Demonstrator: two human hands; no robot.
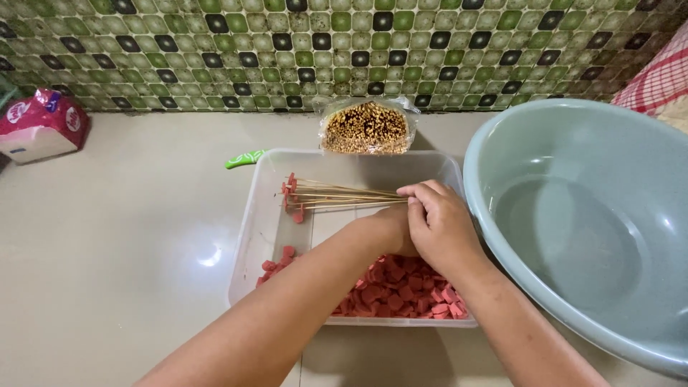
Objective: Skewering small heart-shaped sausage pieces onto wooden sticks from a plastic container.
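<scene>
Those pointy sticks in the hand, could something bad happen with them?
Maybe. The right hand grips a bunch of skewers that fan out over the clear tray, so one might slip loose. The left hand sits close beside it, so a sharp end might poke a finger. Only a few sausage pieces sit near the far tips and might slide off.

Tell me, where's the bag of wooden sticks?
In the head view, the clear plastic bag of wooden skewers stands at top centre against the green tiled wall, just behind the clear plastic tray and left of the big grey-green basin.
</scene>
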